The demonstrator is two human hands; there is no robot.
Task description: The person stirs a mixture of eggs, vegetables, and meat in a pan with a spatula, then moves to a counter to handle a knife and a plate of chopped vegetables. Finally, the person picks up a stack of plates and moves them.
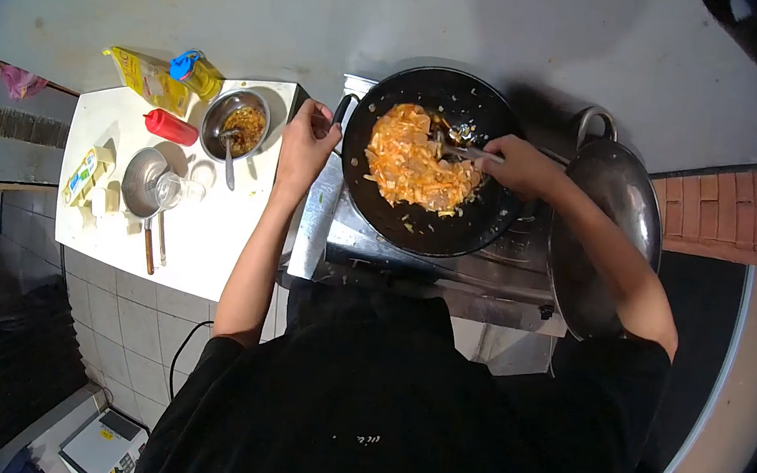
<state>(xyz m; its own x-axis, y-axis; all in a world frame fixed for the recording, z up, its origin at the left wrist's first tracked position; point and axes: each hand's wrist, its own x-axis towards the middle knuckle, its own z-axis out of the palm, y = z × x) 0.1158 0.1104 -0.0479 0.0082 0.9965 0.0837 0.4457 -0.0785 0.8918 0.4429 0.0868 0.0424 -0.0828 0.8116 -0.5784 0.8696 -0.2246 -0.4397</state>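
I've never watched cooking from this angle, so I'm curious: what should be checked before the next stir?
1. Utensil held: ok. The right hand grips the utensil, its far end at the food.
2. Wok steadied: cannot tell. The left hand is at the wok handle, but a firm grip isn't clear.
3. Food inside the wok: ok. The orange-coated pile lies within the rim.
4. Flame: cannot tell. The wok hides what is beneath.
5. Steel bowl clear of the wok: ok. It stands apart, on the white table.
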